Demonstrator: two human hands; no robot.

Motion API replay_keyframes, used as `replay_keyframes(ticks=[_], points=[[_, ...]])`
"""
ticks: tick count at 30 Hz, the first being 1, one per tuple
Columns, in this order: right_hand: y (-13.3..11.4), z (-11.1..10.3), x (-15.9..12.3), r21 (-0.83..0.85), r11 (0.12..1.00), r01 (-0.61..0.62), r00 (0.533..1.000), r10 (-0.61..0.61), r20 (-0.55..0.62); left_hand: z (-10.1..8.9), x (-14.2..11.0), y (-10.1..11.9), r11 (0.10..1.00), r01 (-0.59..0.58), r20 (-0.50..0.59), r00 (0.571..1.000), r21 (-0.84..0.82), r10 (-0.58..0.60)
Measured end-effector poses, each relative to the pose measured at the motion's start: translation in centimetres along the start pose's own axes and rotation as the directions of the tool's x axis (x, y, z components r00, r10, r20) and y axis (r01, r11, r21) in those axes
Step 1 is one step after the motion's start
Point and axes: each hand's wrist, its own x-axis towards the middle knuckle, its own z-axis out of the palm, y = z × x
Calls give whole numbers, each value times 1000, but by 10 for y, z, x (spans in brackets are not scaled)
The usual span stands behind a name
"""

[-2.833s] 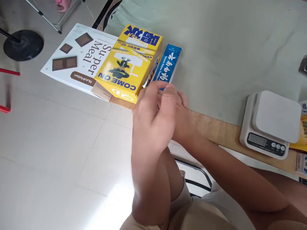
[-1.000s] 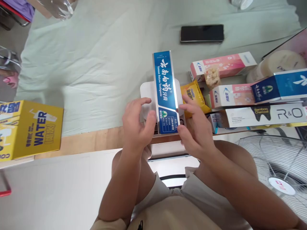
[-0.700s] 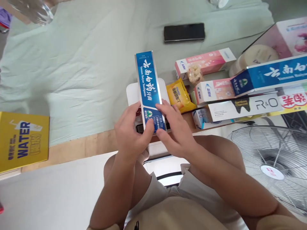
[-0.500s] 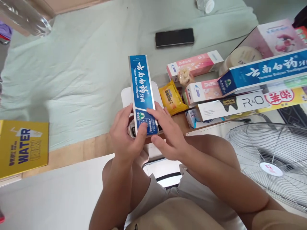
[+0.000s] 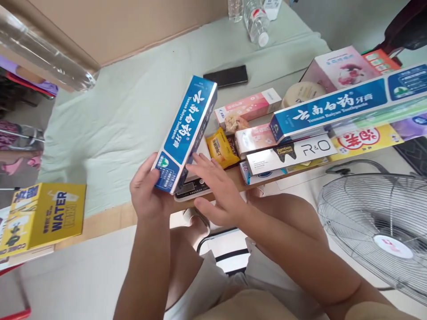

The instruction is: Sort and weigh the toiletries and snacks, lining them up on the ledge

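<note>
My left hand (image 5: 147,189) grips the lower end of a blue toothpaste box (image 5: 185,133), thumb on its printed face. The box is tilted, its far end leaning right and raised above the table. Beside it, my right hand (image 5: 218,189) is open with fingers spread, close to the box's right side; whether a fingertip touches it I cannot tell. Beneath the box and partly hidden by it stands the white kitchen scale (image 5: 196,186) at the table's front edge. A yellow soap packet (image 5: 222,148) lies just right of the scale.
Several toothpaste boxes, including another blue box (image 5: 333,109) and a white R&O box (image 5: 293,153), are piled at right. A phone (image 5: 227,76) and a clear bottle (image 5: 256,24) lie farther back. A yellow drink carton (image 5: 60,215) stands left. A fan (image 5: 383,231) is at lower right.
Both hands were around the toothpaste box over the scale. Now my left hand has lifted and tilted it to the left off the scale, and my right hand has come away. The view has shifted.
</note>
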Motion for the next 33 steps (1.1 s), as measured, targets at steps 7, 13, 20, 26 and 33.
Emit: replay_keyframes(ticks=[7,13,20,26,33], points=[[-2,-8,2,44,988,148,964,-134,-231,47,83,17,998,44,335,942,-50,-25],[-4,-21,10,63,986,155,931,-124,-342,104,156,-8,978,192,458,864,84,-209],[1,-37,14,105,986,129,932,-85,-352,138,180,-44,934,257,511,785,246,-351],[-2,-40,19,106,989,103,921,-54,-386,137,191,-64,924,280,524,762,260,-379],[-3,-35,23,112,992,60,925,-13,-380,136,178,-61,943,206,502,805,263,-316]])
